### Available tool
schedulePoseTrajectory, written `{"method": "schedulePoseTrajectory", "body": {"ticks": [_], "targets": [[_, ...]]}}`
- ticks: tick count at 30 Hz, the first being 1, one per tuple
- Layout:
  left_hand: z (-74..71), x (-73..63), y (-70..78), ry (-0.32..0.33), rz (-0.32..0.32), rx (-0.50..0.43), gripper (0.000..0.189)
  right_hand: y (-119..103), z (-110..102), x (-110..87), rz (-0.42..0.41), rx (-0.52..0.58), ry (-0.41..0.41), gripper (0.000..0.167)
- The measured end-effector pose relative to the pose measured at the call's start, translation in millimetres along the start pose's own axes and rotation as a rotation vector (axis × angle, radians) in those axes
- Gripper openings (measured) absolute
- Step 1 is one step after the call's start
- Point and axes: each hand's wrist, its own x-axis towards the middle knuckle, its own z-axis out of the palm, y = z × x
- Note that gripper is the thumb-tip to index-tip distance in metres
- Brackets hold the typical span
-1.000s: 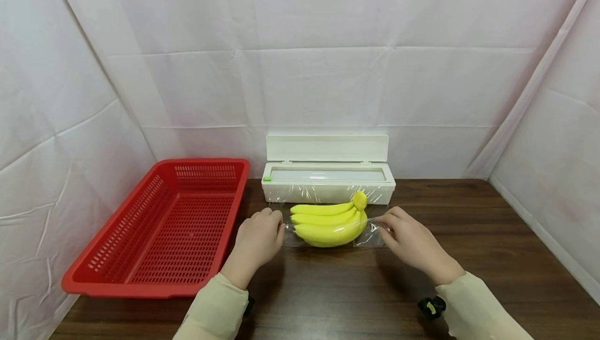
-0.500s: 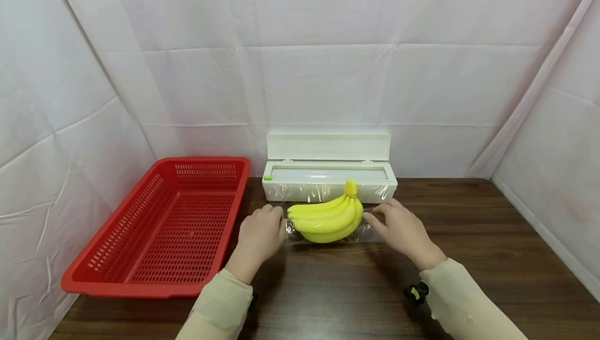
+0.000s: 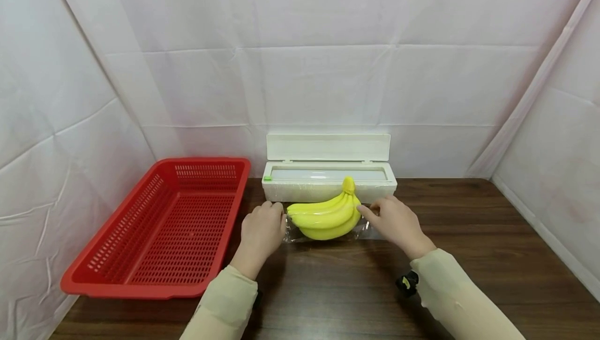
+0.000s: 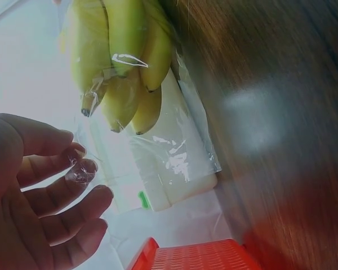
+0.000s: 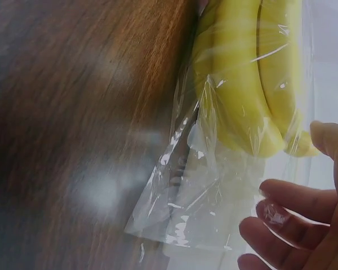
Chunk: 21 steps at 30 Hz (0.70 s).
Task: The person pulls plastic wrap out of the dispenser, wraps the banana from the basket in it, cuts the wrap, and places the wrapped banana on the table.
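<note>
Plastic film (image 5: 183, 225) lies over the bananas (image 3: 324, 219) just below the head view's centre, pinched in the left hand (image 3: 262, 228) while the right hand (image 3: 399, 225) has its fingers loosely parted, so I'd draw both ends down evenly taut.

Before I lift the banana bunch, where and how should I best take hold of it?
Probably by the stem, the right hand coming from above right: the stem is narrow and juts toward the white box, beyond the rounded bananas, which shiny film covers.
</note>
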Motion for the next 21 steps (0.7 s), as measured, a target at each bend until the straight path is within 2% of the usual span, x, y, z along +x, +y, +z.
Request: {"method": "schedulePoseTrajectory", "body": {"ticks": [9, 14, 21], "targets": [[4.2, 2.6, 0.8, -0.004, -0.015, 0.017, 0.014, -13.0, 3.1, 11.1, 0.115, -0.035, -0.023, 0.066], [5.2, 3.6, 0.3, -0.022, -0.017, 0.023, 0.013, -16.3, 4.5, 16.2, 0.136, -0.041, -0.013, 0.069], [8.2, 4.6, -0.5, 0.028, -0.002, 0.029, 0.014, -17.7, 5.8, 20.5, 0.151, -0.066, -0.011, 0.069]]}}
